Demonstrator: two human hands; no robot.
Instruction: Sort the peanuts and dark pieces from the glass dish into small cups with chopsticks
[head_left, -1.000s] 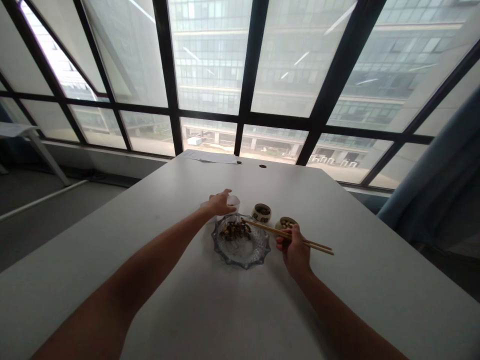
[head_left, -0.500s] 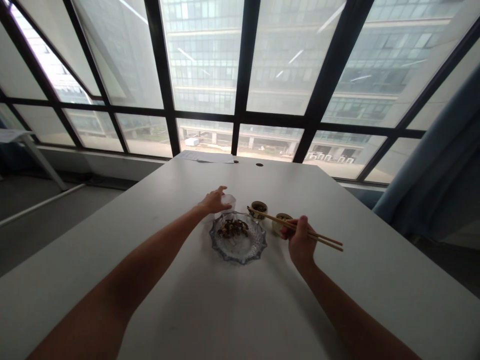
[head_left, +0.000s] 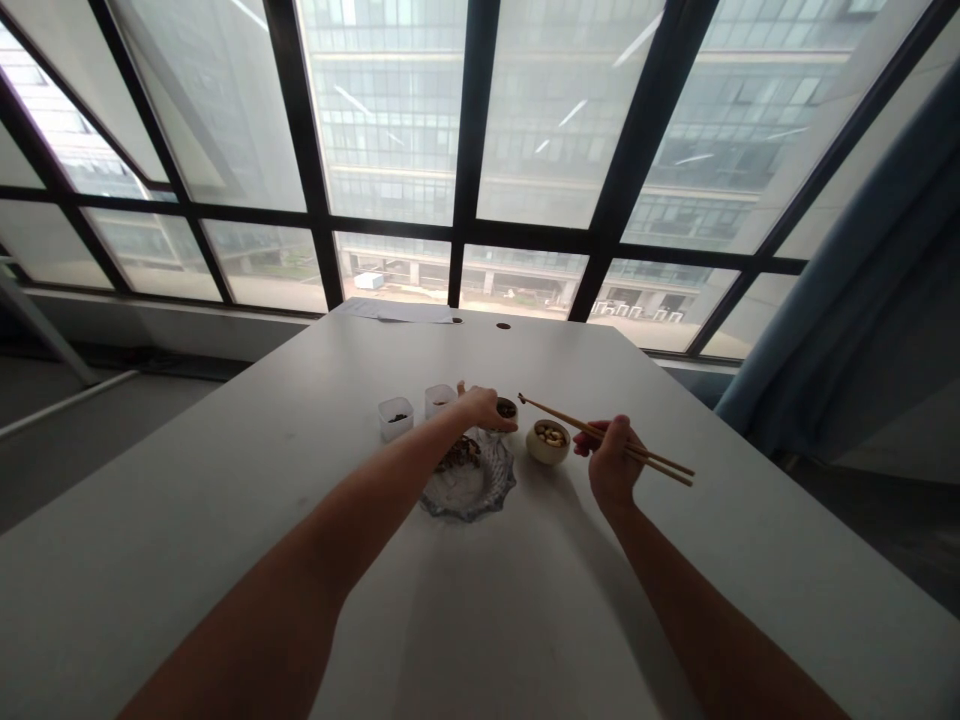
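My left hand (head_left: 486, 408) reaches across the glass plate (head_left: 471, 488) and closes round a small brown bowl (head_left: 508, 409) of dark bits. My right hand (head_left: 609, 457) grips a pair of wooden chopsticks (head_left: 604, 438), tips raised and pointing left with a small dark piece at the tip, just above and right of that bowl. A cream bowl of nuts (head_left: 548, 440) stands left of my right hand. The glass plate holds dark food, partly hidden by my left forearm. Two small clear plastic cups (head_left: 395, 417) (head_left: 439, 399) stand left of the left hand.
Everything sits on a long white table (head_left: 525, 620). Papers (head_left: 397, 311) lie at its far edge beside a cable hole (head_left: 502, 326). Big black-framed windows rise behind. A blue curtain (head_left: 840, 330) hangs at the right; the floor drops away on the left.
My left hand left the plastic cup and moved right onto the brown bowl. My right hand lifted the chopsticks off the plate, up and to the right.
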